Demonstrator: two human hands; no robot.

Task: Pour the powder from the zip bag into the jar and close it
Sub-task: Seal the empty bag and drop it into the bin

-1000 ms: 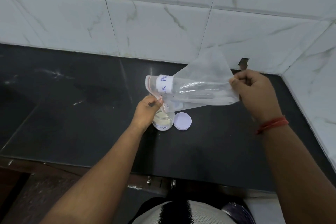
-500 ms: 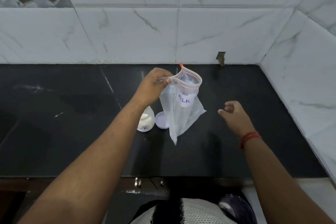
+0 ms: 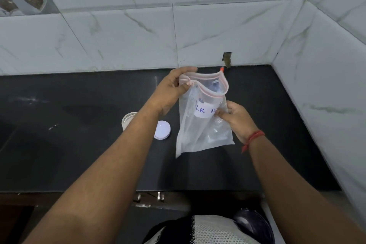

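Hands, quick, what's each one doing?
Left hand: closed, pinching the zip bag at its open top.
Right hand: closed, gripping the bag's side.

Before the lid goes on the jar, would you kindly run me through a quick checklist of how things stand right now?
1. Zip bag emptied: ok, it looks clear, no powder visible.
2. Bag out of the way: not ok, the left hand pinches its open red-edged mouth and the right hand holds its side.
3. A hand free for the lid: not ok, both are on the bag.
4. Lid within reach: ok, it lies on the black counter beside the jar.
5. Jar upright and uncapped: ok.
6. Jar fill level and clean rim: cannot tell, the left forearm hides most of it.
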